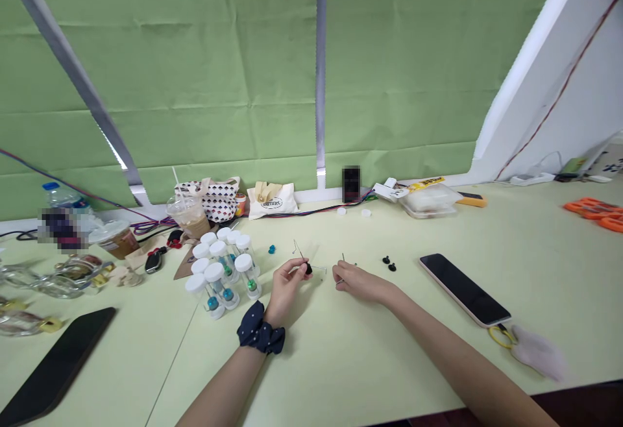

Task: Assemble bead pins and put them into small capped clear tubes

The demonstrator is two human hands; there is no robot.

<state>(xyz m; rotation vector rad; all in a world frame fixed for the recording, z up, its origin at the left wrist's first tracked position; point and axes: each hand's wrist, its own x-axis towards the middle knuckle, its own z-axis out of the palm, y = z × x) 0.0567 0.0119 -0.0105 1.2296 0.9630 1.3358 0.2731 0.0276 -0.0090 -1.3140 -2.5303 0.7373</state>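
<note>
Near the middle of the pale table, my left hand (288, 284) pinches a small black piece (308, 268) with thin wires sticking out of it. A dark dotted scrunchie (260, 329) is round the left wrist. To its right, my right hand (354, 280) has its fingers closed on a thin dark rod (343, 257), close to the table. The two hands are apart. Right of the right hand lie two small black pieces (392, 267). A small teal piece (272, 249) lies behind and left of my left hand.
White-capped clear vials (247, 276) stand to the left. A phone (464, 289) lies at right, a dark tablet (58, 365) at front left. Cups, bags, a clear container (428, 201) and cables line the back edge. Orange scissors (596, 209) lie far right.
</note>
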